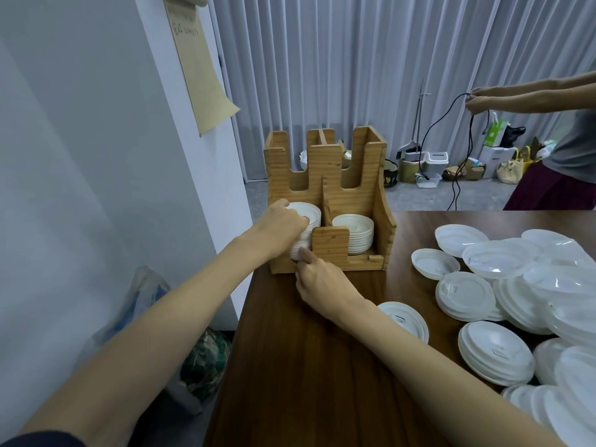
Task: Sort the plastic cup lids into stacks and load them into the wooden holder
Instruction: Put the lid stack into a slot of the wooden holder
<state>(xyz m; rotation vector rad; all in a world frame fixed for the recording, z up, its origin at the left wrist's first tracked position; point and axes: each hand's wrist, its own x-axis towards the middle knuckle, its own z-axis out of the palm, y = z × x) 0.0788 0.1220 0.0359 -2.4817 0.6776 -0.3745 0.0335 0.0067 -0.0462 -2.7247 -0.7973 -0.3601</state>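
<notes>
2 stacks sit in the wooden holder [354,175] at 12 o'clock on the desk [306,366]: the left stack [308,211] in its 9 o'clock front bay, the right stack [354,235] in the 3 o'clock bay. The left hand [280,230] has its fingers curled over the left stack's top, clamped on it. The right hand [325,282] touches that stack's base; whether its fingers pinch, I cannot tell. Best to press straight down and keep the lids square, so none tilts. Loose lids [503,262] wait at 3 o'clock.
</notes>
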